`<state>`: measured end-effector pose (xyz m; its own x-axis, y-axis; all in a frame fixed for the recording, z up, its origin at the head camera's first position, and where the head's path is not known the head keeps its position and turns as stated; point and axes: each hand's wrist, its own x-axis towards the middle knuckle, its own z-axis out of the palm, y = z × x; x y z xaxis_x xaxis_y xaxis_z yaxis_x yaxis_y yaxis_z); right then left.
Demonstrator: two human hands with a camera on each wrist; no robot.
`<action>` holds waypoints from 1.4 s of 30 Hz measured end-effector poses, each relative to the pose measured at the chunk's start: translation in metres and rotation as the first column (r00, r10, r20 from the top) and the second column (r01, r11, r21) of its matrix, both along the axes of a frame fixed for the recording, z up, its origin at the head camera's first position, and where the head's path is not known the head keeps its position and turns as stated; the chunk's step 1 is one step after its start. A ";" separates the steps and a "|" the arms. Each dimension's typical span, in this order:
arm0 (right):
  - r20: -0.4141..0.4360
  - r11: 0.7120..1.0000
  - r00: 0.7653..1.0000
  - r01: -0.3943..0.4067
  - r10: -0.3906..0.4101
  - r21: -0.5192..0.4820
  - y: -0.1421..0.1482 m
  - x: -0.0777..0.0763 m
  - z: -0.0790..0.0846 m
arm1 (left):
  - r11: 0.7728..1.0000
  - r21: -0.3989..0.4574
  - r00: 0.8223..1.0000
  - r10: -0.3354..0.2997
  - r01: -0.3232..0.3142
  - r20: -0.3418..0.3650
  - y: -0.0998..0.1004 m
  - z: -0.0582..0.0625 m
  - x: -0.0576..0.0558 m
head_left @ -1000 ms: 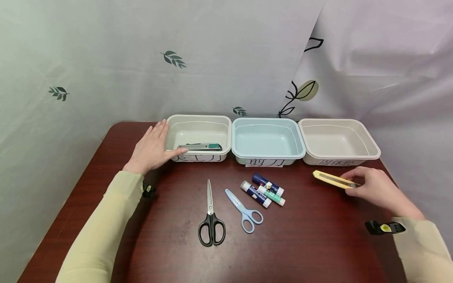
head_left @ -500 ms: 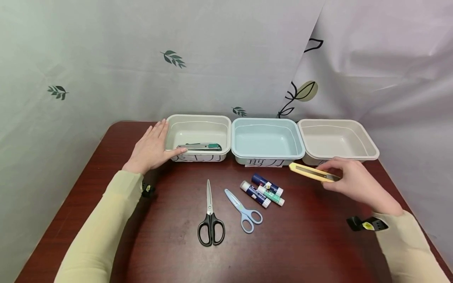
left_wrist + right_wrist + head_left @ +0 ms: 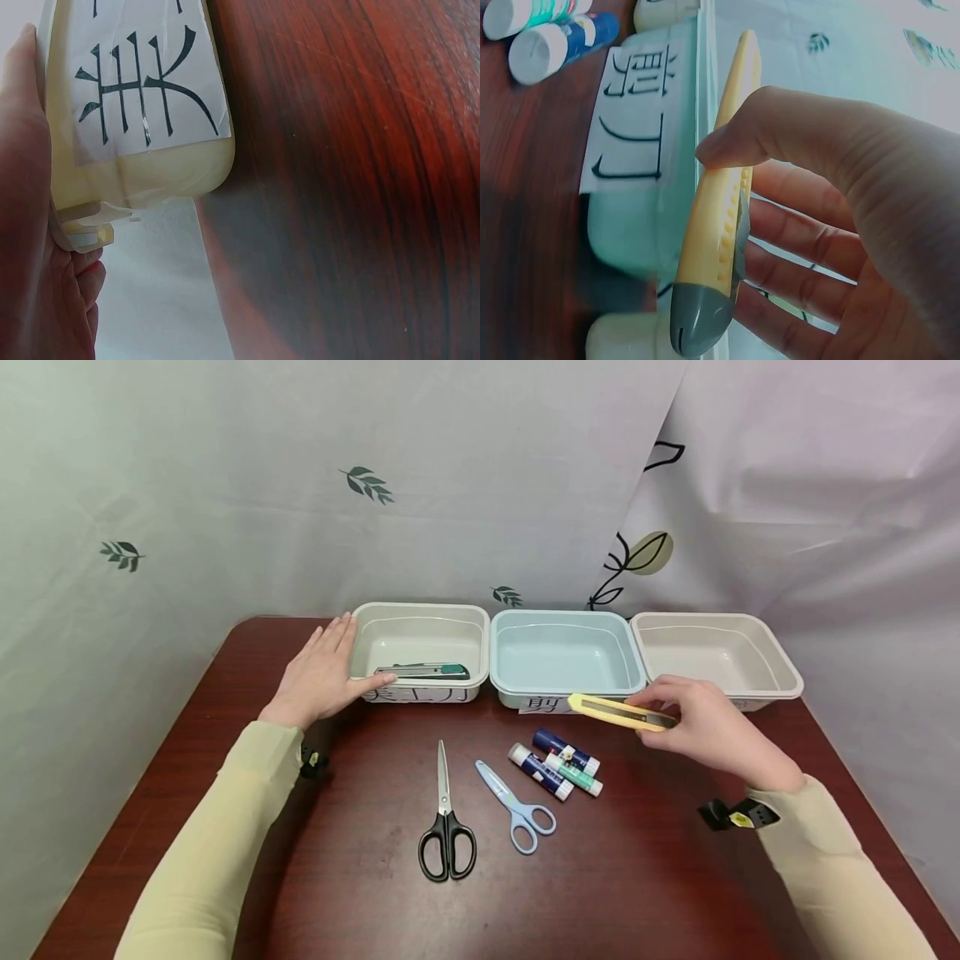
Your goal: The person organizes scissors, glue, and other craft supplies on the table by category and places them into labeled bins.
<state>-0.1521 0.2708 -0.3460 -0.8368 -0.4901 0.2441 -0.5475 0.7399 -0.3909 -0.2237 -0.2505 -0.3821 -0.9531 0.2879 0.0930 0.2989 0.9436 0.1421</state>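
R hand [image 3: 705,722] has the yellow cutter [image 3: 600,710] pinched btwn thumb & fingers, held off the table [image 3: 337,885] at the front of the blue bin [image 3: 566,652] — in the head view it hides part of that bin's paper label [image 3: 542,704]. L hand [image 3: 318,677] rests w/ fingers extended at the side of the left bin [image 3: 423,639], thumb on its front rim. Inside that bin: a grey-and-green cutter [image 3: 435,672]. Right bin [image 3: 716,652] sits just beside the blue one. Black-handled scissors [image 3: 445,806] & light-blue scissors [image 3: 508,797] lie apart on the table — 3 glue sticks [image 3: 542,772] close together nearby.
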 end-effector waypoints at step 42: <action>-0.062 0.880 0.880 -0.473 0.471 -0.036 -0.127 -0.011 0.004 | 1.000 0.010 1.000 -0.002 0.002 0.002 -0.001 -0.003 -0.002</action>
